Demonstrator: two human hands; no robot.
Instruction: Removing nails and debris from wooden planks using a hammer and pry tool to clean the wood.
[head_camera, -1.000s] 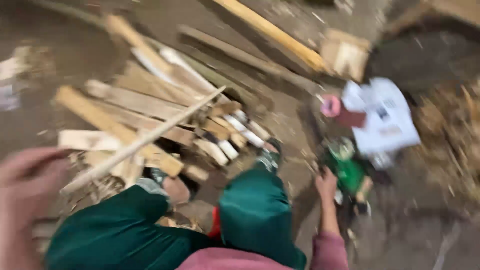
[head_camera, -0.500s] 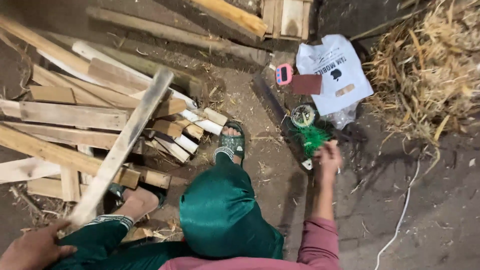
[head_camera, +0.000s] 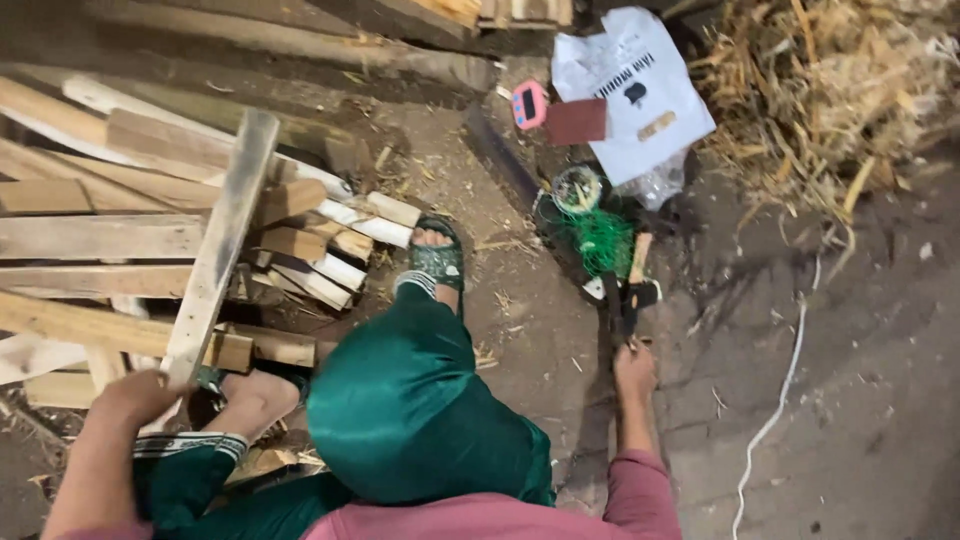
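While right hand (head_camera: 634, 372) grips a dark tool (head_camera: 622, 300), left hand (head_camera: 140, 396) clamps the plank (head_camera: 220, 245), its long axis running up from the fist over the woodpile (head_camera: 90, 240).

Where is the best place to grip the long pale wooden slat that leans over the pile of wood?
Probably the near lower end of the long pale wooden slat, approached from below, where the left hand grips it; the far end lies over the wood pile.
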